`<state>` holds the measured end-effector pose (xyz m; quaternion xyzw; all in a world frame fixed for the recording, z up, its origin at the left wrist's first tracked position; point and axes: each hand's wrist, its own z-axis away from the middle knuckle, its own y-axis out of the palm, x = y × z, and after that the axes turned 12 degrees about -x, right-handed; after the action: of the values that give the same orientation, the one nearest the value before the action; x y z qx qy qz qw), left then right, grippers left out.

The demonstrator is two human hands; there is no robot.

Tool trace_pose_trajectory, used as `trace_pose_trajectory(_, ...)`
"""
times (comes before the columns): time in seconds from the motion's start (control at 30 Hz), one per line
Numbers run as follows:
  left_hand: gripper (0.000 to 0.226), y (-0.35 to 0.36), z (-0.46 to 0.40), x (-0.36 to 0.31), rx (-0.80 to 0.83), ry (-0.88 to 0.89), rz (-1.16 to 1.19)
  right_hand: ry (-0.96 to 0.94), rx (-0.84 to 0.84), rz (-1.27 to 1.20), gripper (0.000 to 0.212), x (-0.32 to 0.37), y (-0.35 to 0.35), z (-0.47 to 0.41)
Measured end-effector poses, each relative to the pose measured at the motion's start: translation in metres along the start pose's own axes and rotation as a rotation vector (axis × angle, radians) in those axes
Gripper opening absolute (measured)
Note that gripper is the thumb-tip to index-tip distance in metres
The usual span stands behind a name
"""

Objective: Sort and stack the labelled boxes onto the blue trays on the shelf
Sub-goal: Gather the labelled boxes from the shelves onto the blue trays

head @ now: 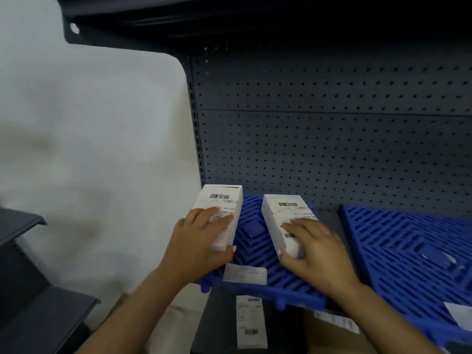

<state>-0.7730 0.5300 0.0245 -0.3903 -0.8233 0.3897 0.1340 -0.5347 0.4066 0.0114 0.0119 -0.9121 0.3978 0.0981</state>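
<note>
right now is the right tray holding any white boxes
No, both white boxes, one in the left hand and one in the right hand, are over the left tray; the right tray holds none.

Backdrop was a dark grey pegboard panel [332, 129] on a metal shelving unit, with an upper shelf [178, 19] overhanging in shadow. Plain white wall [89, 123] off to the left, plus another grey shelf unit [30, 290] lower left.

Barcode labels [219, 198], print seemingly illegible

right blue tray [408, 251] bare, pegboard [332, 139] behind
</note>
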Motion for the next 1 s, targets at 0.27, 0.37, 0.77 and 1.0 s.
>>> trace_pose_trajectory(0.27,0.067,0.04,-0.014,0.023,0.148,0.017,0.018,0.023,0.029,0.124,0.056,0.009,0.028,0.0)
trace_pose_trajectory(0.37,0.066,0.043,-0.012,0.025,0.123,0.033,0.038,0.013,-0.01,0.151,0.052,0.009,0.032,0.002)
trace_pose_trajectory(0.77,0.104,0.021,-0.021,0.012,0.369,0.02,-0.032,0.007,0.334,0.139,0.074,0.006,0.006,-0.007)
trace_pose_trajectory(1.0,0.082,-0.038,-0.039,-0.053,0.046,0.102,0.155,-0.116,0.002,0.133,0.052,0.006,-0.069,-0.016)
